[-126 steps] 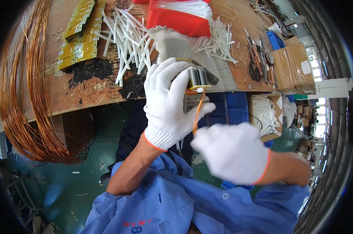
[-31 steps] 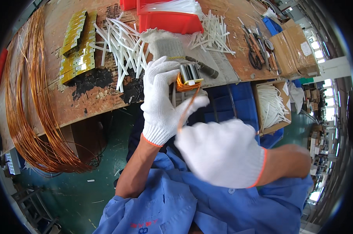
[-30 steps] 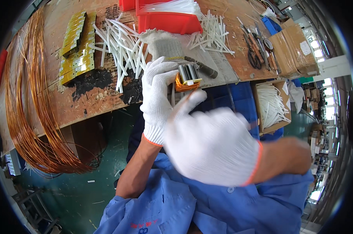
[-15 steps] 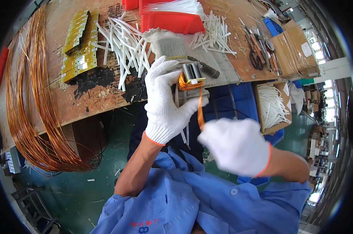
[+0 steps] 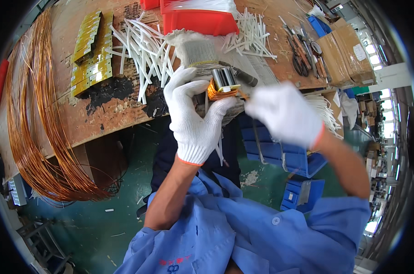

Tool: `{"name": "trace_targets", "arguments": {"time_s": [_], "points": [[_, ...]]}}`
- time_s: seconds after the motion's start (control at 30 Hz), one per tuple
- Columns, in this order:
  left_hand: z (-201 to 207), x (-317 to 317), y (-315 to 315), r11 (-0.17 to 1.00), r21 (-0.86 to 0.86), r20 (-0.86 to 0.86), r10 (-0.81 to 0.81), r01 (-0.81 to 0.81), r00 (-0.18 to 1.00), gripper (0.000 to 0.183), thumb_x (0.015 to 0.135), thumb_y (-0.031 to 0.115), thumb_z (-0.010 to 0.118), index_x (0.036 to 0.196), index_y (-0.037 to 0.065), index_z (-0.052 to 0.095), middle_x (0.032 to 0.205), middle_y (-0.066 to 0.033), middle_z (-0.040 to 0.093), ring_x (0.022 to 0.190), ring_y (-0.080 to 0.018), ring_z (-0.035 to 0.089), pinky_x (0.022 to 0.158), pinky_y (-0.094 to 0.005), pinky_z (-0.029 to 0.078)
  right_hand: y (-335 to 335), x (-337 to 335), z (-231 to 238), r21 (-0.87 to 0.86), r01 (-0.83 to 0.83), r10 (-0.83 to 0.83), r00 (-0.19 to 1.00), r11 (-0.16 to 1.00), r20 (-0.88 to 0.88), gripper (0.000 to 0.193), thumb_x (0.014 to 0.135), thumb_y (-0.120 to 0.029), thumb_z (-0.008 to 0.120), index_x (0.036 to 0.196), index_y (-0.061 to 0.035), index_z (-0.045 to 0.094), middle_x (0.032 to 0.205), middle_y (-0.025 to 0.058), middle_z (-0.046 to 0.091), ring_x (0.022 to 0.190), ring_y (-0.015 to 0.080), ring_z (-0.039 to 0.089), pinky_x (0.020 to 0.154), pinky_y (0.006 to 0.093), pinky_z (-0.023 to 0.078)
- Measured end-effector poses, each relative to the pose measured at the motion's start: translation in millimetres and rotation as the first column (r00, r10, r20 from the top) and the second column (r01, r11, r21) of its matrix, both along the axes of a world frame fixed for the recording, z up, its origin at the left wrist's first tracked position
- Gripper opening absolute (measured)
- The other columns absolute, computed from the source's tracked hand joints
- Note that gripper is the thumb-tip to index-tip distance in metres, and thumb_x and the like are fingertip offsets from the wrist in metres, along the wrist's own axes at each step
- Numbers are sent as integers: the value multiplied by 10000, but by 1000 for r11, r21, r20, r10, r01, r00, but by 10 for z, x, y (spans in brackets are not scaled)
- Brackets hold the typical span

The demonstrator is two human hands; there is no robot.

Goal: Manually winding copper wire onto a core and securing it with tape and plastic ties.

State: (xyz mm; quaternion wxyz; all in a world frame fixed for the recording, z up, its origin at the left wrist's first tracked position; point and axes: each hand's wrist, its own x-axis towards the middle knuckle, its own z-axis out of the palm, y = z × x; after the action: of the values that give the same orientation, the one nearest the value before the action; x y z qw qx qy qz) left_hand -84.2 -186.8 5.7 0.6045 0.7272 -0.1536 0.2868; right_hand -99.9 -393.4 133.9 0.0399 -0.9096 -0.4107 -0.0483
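Observation:
My left hand [image 5: 187, 116], in a white knitted glove, curls its thumb and fingers round a small coil former at the front edge of the bench. Dark cylindrical bars [image 5: 223, 77] stand up in it, and an orange copper winding [image 5: 220, 95] wraps its lower part. Just right of it is my right hand [image 5: 283, 114], gloved too and smeared by motion. Its closed fingers grip the copper wire [image 5: 243, 94], of which a short stretch shows between the winding and the glove. White strips [image 5: 220, 148] dangle below my left hand.
Copper wire hanks [image 5: 38, 118] hang over the bench's left edge. Yellow plates [image 5: 92, 59], white tubes [image 5: 145, 55], a red bin [image 5: 198, 22] and a grey cloth-wrapped block [image 5: 197, 51] lie beyond my hands. Scissors [image 5: 300, 66] and cartons [image 5: 346, 55] sit right; blue bins [image 5: 280, 155] are below.
My right hand has swung up and away, from below the coil to its right side, carrying the wire round. The wire that hung down now runs sideways. My left hand keeps its hold.

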Motion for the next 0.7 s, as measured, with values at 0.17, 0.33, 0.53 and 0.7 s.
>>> {"name": "trace_targets", "arguments": {"time_s": [0.17, 0.33, 0.53, 0.7], "points": [[37, 37, 79, 988, 65, 39, -143, 140, 989, 748, 690, 154, 1062, 1265, -3, 610, 1458, -228, 579, 1434, -439, 544, 1214, -523, 455, 952, -844, 329, -191, 199, -209, 977, 961, -34, 116, 836, -175, 727, 872, -65, 733, 790, 78, 658, 640, 227, 684, 520, 397, 522], [-18, -183, 17, 988, -110, -209, -130, 109, 969, 659, 849, 161, 946, 1387, -16, 610, 1437, -220, 620, 1427, -344, 584, 1226, -451, 455, 1508, 310, 547, -105, 6, -23, 987, 994, -161, 164, 906, -142, 730, 903, -16, 837, 951, 199, 817, 781, 367, 774, 696, 523, 642], [-32, -30, 19, 996, -2, -54, 94, -95, 994, 601, 797, 159, 994, 1254, -10, 641, 1452, -214, 583, 1406, -383, 559, 1211, -488, 440, 385, 1160, 214, -69, 255, -264, 908, 964, -325, 277, 990, -197, 597, 920, -11, 791, 904, 212, 765, 814, 396, 743, 785, 502, 617], [2, -17, 57, 995, 58, 39, -88, 86, 995, 723, 729, 154, 1037, 1280, 0, 595, 1458, -241, 566, 1460, -470, 515, 1223, -560, 434, 258, -634, -69, 5, 248, -247, 966, 969, -83, 184, 938, -234, 703, 928, -54, 740, 753, 101, 671, 728, 282, 747, 625, 432, 589]]}}
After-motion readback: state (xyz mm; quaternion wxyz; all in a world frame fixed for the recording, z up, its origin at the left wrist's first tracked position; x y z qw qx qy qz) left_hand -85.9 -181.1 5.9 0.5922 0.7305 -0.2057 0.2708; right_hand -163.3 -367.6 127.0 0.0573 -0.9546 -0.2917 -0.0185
